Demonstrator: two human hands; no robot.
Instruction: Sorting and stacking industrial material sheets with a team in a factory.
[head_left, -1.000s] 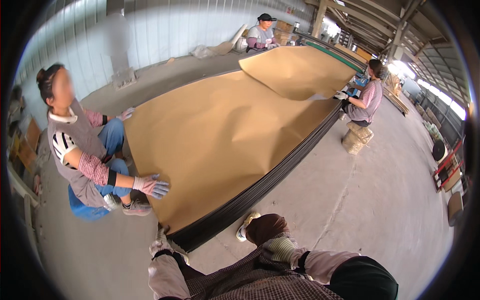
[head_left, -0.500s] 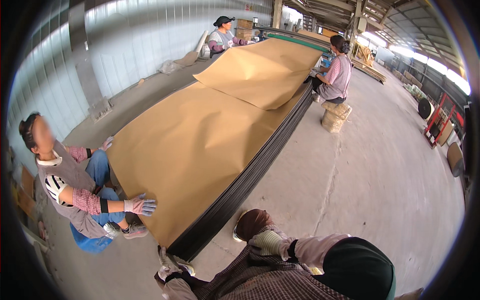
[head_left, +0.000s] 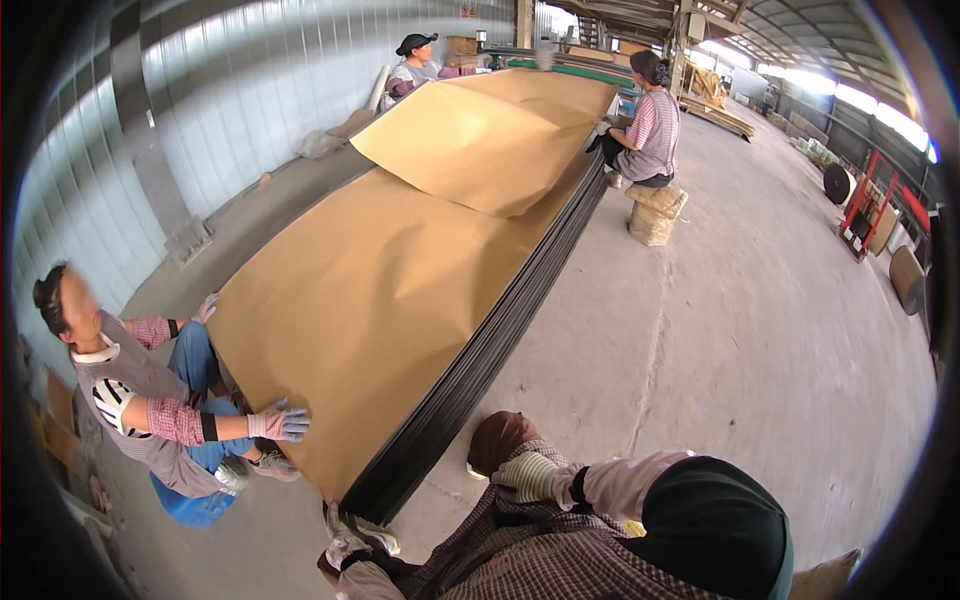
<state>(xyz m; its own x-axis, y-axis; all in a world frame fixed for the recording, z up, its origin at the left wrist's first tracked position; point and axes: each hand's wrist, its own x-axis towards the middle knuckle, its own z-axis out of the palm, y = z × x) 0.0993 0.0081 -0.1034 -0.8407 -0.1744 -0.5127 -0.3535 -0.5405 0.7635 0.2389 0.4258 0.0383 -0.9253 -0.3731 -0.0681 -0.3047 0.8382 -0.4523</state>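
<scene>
A large brown paper sheet (head_left: pixel 330 300) covers a long, low stack of dark sheets (head_left: pixel 440 420) in front of me. Gloved, my left hand (head_left: pixel 343 543) is at the near corner, its fingertips closed on the edge of the brown sheet, though part of the grip is hidden. My right hand (head_left: pixel 528 477), in a striped glove, lies over my bent knee (head_left: pixel 500 440) and holds nothing. Farther along, a second brown sheet (head_left: pixel 480 140) overlaps the first, its near edge lifted and wavy.
At the left, a seated co-worker (head_left: pixel 140 400) presses gloved hands on the sheet. Two more people, one on the far left (head_left: pixel 415 70) and one on a wrapped block seat (head_left: pixel 657 210), sit by the far end. A red hand truck (head_left: pixel 868 205) and rolls (head_left: pixel 905 280) stand right.
The whole scene sits slightly farther left and higher. My left hand stays at the near corner, a little lower in the picture; my right hand remains on my knee.
</scene>
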